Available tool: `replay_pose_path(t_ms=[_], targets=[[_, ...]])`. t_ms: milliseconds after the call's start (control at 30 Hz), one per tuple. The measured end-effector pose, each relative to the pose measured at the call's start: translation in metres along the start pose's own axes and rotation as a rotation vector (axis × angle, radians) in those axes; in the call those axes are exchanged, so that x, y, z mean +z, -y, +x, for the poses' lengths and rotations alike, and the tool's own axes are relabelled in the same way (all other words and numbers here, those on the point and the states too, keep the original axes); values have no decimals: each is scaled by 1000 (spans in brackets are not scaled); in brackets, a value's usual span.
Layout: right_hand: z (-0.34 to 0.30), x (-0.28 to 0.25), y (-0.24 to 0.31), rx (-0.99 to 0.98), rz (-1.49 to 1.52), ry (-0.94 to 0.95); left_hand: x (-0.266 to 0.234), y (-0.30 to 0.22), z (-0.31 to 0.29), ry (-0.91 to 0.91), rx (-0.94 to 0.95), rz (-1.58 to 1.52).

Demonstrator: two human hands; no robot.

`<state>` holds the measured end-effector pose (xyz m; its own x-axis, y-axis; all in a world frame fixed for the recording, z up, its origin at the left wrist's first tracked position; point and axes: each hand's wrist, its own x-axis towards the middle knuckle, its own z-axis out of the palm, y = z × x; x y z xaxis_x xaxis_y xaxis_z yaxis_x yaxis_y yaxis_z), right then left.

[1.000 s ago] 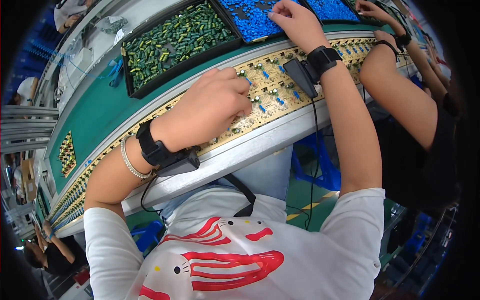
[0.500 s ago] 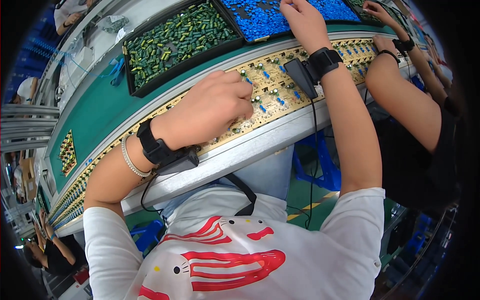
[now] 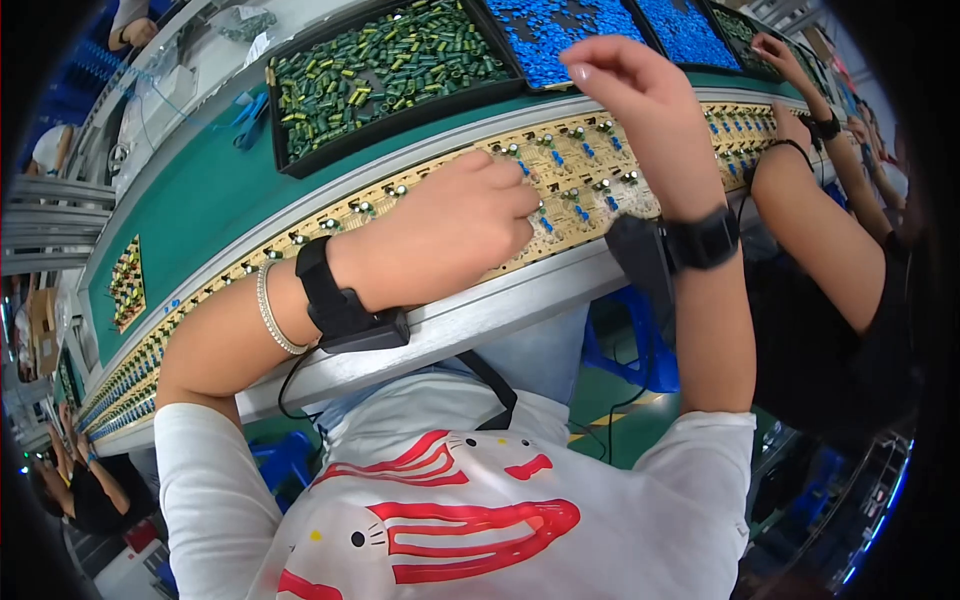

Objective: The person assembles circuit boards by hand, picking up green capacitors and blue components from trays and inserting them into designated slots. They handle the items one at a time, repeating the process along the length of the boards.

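Note:
My left hand (image 3: 440, 230) is closed, knuckles up, low over a long row of tan circuit boards (image 3: 568, 232). Its fingertips are hidden, so what they hold cannot be made out. My right hand (image 3: 655, 120) hangs above the boards, just in front of a black tray of small blue components (image 3: 555, 38). Its thumb and fingers are drawn together; anything between them is too small to see. Upright green and blue parts stand in rows on the boards. Both wrists carry black straps with a dark box.
A black tray of green cylindrical components (image 3: 390, 75) lies behind my left hand. Blue-handled scissors (image 3: 248, 115) and a loose populated board (image 3: 127, 285) rest on the green mat (image 3: 205, 190). A co-worker's arm (image 3: 815, 215) reaches over the boards at right.
My right hand has come back from the blue tray toward me, over the boards. The left hand stays closed at the boards, with a slight shift right in the picture.

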<state>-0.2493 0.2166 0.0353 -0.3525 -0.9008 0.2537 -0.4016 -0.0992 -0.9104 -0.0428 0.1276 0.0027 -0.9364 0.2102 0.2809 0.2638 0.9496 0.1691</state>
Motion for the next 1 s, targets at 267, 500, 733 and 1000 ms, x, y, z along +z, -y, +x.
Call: replay_pose_path(t_ms=[267, 500, 733, 1000], targets=[[-70, 20, 18, 304, -16, 115, -41, 55, -10, -186, -211, -100], [-88, 53, 11, 266, -358, 201, -37, 131, -62, -234, -511, 57], [-84, 57, 15, 231, -411, 247, -31, 130, -65, -249, -480, 202], [-79, 56, 15, 190, -446, 305, -49, 73, -43, -336, -336, 64]])
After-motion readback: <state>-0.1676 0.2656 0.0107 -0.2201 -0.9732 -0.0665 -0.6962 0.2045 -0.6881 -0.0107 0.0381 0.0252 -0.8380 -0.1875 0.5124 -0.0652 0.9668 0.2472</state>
